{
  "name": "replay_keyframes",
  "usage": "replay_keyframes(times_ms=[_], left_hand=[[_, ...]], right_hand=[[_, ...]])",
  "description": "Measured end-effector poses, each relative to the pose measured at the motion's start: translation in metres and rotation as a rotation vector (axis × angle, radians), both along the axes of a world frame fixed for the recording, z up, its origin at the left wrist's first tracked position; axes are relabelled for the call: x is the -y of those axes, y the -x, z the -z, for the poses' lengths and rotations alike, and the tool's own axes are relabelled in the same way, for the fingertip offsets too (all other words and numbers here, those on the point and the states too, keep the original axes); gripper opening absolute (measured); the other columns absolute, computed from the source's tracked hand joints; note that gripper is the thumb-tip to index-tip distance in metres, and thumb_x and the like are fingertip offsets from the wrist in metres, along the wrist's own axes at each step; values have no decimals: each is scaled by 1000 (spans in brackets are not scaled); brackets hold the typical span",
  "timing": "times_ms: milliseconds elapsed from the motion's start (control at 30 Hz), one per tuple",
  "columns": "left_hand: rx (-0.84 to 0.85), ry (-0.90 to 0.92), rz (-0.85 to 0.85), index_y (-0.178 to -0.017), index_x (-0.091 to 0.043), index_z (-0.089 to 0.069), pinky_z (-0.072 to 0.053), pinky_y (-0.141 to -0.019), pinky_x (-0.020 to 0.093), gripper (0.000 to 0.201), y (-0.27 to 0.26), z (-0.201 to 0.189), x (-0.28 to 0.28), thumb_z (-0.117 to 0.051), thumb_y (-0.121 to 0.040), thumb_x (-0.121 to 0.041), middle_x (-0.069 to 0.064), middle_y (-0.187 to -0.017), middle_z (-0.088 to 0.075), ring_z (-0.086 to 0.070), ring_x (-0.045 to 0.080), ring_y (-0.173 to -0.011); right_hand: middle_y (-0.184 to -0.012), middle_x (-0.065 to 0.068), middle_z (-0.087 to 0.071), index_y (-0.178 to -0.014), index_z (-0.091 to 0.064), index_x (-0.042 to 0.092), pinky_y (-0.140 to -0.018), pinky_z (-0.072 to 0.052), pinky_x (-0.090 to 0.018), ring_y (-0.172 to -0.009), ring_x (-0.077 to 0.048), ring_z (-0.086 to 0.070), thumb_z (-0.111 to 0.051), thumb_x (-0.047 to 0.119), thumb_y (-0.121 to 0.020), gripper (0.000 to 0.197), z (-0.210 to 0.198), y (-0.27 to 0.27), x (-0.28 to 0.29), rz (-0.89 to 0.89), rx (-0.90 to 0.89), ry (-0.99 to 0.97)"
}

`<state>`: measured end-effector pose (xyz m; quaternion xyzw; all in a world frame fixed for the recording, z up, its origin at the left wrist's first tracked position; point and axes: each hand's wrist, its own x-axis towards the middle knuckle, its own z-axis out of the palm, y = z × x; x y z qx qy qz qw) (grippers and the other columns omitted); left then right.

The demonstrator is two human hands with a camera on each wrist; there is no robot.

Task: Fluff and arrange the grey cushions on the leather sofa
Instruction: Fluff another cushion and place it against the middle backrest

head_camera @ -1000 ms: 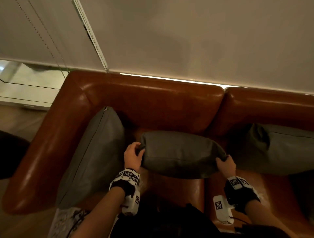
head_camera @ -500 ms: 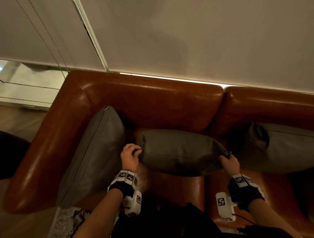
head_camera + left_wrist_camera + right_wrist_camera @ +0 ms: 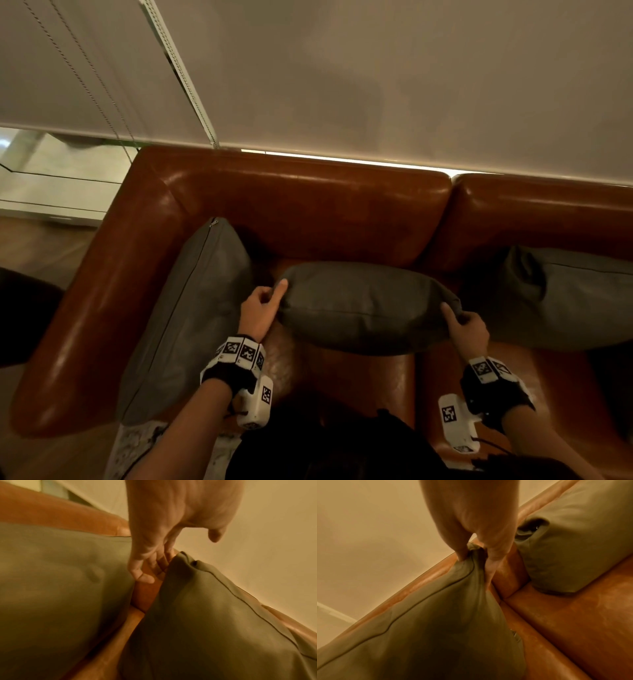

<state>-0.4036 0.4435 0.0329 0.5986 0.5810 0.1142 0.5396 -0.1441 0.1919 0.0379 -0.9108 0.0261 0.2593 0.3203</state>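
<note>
While both hands work: middle grey cushion (image 3: 366,305) stands upright against the leather sofa (image 3: 308,205) backrest.
Look: smooth, plump, piped seam.
Writing: none readable.
Right hand (image 3: 467,327): pinching its corner.
Left hand (image 3: 260,305): loose, fingertips touching its other end.
</note>
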Motion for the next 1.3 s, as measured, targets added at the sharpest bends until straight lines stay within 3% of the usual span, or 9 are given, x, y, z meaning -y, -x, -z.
replay_keyframes(times_ms=[167,300,467,600,667,867,1000,1133,1300], left_hand=[[-71,-111,78,-75,-12,-57,-41,-78,33,21,-4,7,-17,-54,-91,-24,13,-81,-59,-55,25,-82],[-88,0,122,-94,0,-63,-41,-89,36,40,-2,7,-28,-37,-99,-30,14,-97,-62,-55,25,-95],[-140,-68,47,-71,-2,-53,-36,-77,32,54,-25,0,-22,-30,-97,-44,14,-76,-55,-50,25,-74],[-102,-105,83,-101,-2,-59,-42,-90,32,36,-30,4,-10,-61,-87,-35,7,-95,-59,-52,18,-92],[-124,-191,53,-94,1,-61,-44,-88,35,30,-28,7,-10,-63,-86,-28,13,-89,-62,-54,20,-87],[-76,-217,-16,-70,-8,-53,-32,-70,25,30,-41,1,3,-50,-94,-26,-3,-62,-49,-45,9,-60],[-22,-340,67,-67,2,-52,-40,-65,39,35,-53,2,13,-50,-94,-21,19,-64,-54,-50,29,-62],[-64,-435,-47,-63,3,-52,-31,-63,30,36,-26,0,-17,-53,-93,-17,18,-61,-51,-46,24,-61],[-336,-200,-203,-97,13,-58,-40,-86,46,43,-17,33,-48,-45,-96,-28,36,-105,-59,-55,46,-101]], right_hand=[[-92,-20,-64,-98,-62,-4,-75,-43,-34,-82,-29,-58,-54,30,-92,35,-3,-3,8,-116,46,-76],[-74,-27,-62,-80,-60,-11,-66,-46,-45,-71,-38,-60,-56,37,-90,49,-4,-23,20,-149,49,-79],[-60,-15,-48,-66,-52,-6,-56,-35,-33,-63,-29,-51,-54,44,-89,56,-11,-38,10,-104,85,-80],[-97,-21,-64,-102,-62,-3,-81,-43,-37,-100,-37,-59,-51,37,-93,43,-3,-32,-2,-85,90,-40],[-113,-24,-63,-114,-59,-5,-92,-42,-39,-110,-38,-56,-51,35,-94,46,-3,-32,-5,-86,93,-31],[-103,-22,-67,-109,-63,-1,-87,-44,-38,-101,-36,-61,-50,39,-93,45,-5,-39,-3,-104,79,19],[-85,-10,-63,-92,-63,5,-74,-36,-25,-81,-23,-59,-53,26,-94,23,-12,-9,-36,-304,165,-103],[-91,-18,-65,-97,-65,2,-77,-36,-26,-94,-34,-61,-49,27,-96,30,-27,-31,-22,-165,237,-150],[-66,-2,-55,-78,-58,9,-54,-40,-14,-61,-16,-54,-52,33,-93,30,-86,-13,-80,-301,312,-332]])
